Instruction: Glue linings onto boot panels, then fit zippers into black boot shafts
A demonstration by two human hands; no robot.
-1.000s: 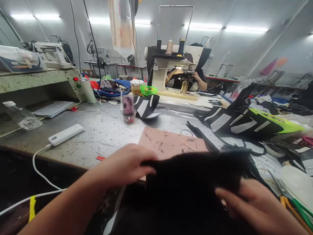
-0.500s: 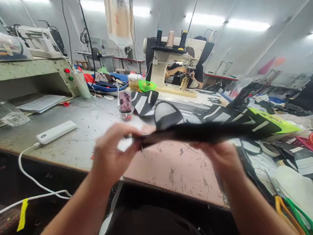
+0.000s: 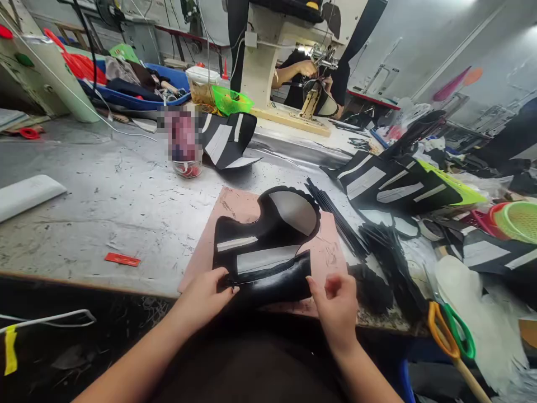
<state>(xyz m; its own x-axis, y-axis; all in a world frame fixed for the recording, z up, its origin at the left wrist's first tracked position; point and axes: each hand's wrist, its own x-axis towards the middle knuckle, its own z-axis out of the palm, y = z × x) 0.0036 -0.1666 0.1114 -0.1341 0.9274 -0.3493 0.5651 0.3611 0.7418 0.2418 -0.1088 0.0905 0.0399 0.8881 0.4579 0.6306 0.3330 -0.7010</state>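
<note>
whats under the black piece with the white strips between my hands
A pink board shows past the edges of the black piece. Anything directly beneath its middle is covered.

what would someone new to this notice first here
The glossy black piece with pale strips, lying on a pink board between the two hands. Then the orange and green scissor handles at lower right, and the big cream sewing machine behind the table.

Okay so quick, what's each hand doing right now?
Left hand: closed, pinching the near left edge of the black piece.
Right hand: fingers curled, thumb and fingertips at the piece's right edge; firm grip cannot be told.
</note>
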